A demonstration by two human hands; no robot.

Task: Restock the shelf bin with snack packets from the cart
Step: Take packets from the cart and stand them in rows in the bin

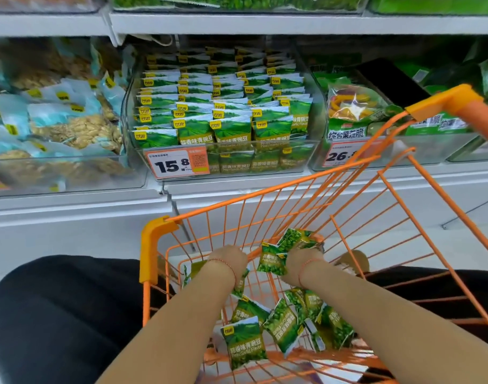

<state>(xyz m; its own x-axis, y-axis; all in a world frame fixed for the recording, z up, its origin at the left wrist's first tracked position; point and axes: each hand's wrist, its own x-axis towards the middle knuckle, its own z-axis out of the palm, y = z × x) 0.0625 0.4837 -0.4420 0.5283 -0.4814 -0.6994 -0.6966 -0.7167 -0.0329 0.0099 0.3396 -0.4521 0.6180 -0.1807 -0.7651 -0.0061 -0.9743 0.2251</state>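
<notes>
Reaching into the orange cart (265,206) at lower centre, you are gripping green pea packets (272,263) in your right hand (301,266), your left hand (227,263) grasping others, below the full shelf bin (309,153).

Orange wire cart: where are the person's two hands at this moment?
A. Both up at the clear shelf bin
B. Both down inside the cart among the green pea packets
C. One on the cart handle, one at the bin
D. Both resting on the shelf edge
B: the left hand and the right hand are both low inside the orange wire cart, gripping small green pea packets, well below the clear plastic shelf bin.
</notes>
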